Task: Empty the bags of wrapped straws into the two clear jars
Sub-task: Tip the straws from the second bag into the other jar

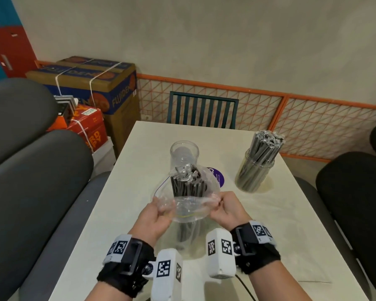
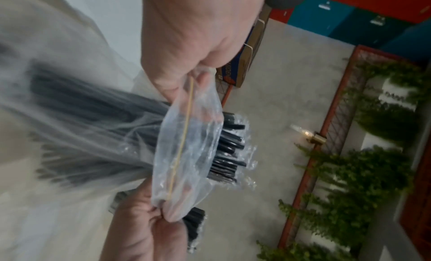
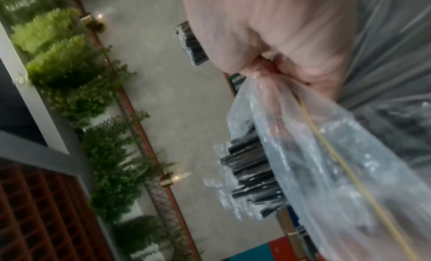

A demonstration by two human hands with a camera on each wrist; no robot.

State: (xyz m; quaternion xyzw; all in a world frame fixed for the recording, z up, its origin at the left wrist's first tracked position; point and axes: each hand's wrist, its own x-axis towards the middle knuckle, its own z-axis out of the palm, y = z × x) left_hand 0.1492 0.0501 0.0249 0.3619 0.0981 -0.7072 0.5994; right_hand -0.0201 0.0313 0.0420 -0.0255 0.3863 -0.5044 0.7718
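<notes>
- The left hand point(image 1: 155, 216) pinches the left side of a clear plastic bag point(image 1: 188, 208) at its mouth, fingers curled on the film.
- The right hand point(image 1: 225, 210) pinches the right side of the same mouth, so the opening is stretched wide between the 2 hands.
- The bag stands upright on the white bench point(image 1: 276, 224), near its front edge and between the wrists.
- A bundle of black wrapped straws point(image 1: 188, 184) stands in the bag, its tops sticking up above the mouth with crinkled clear wrapper ends showing.
- A thin yellow line point(image 2: 184, 136) runs across the film of the bag from one pinch to the other, plain in both wrist views.
- Just beyond the bag, toward the far side, stands 1 clear jar point(image 1: 183, 154) with no straws in it.
- To the right, well apart from the bag, stands the 2nd clear jar point(image 1: 254, 172), packed with wrapped straws that lean right and rise well above its rim.
- A round purple sticker point(image 1: 217, 177) lies on the bench between the 2 jars.
- A teal chair point(image 1: 202, 109) sits at the far end of the bench.
- Strapped cardboard boxes point(image 1: 100, 83) are stacked at the far left by the wall.
</notes>
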